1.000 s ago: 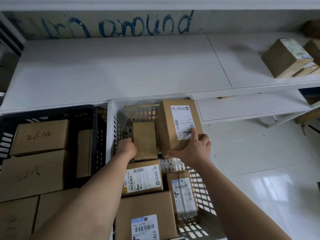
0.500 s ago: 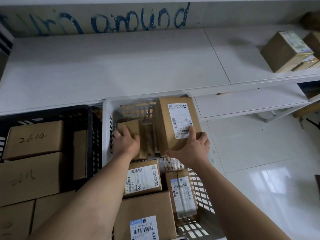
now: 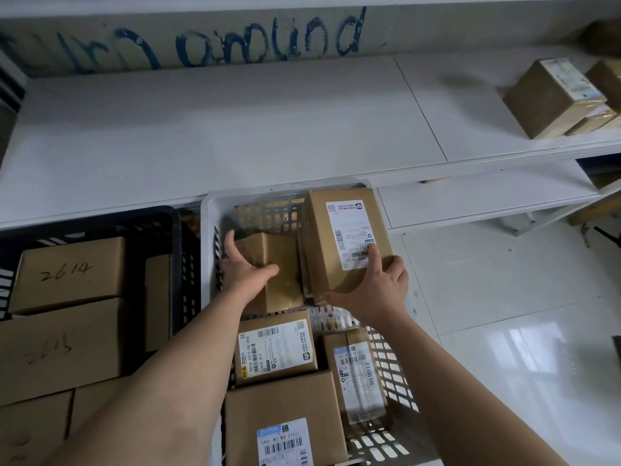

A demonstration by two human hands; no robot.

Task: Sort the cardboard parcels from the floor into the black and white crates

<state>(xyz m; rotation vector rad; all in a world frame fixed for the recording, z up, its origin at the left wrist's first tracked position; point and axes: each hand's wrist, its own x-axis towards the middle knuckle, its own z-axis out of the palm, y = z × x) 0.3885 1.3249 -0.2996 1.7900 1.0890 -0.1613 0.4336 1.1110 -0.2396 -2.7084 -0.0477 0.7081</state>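
A white crate (image 3: 211,210) stands under the shelf edge with several labelled cardboard parcels inside. My left hand (image 3: 247,265) grips a plain taped parcel (image 3: 280,280) at the crate's far left. My right hand (image 3: 378,287) holds the near end of a tall labelled parcel (image 3: 342,237) standing at the crate's far right, thumb on its white label. A black crate (image 3: 176,237) to the left holds plain parcels, among them the parcel marked 2614 (image 3: 72,272).
A white shelf (image 3: 235,129) runs across above both crates, with blue writing on the wall behind. More parcels (image 3: 551,97) sit at the shelf's right end. A lower shelf board (image 3: 480,196) and glossy white floor (image 3: 521,314) lie to the right.
My left hand has tilted and turned the plain parcel so that it lies flatter beside the tall parcel. My right hand keeps its hold on the tall parcel.
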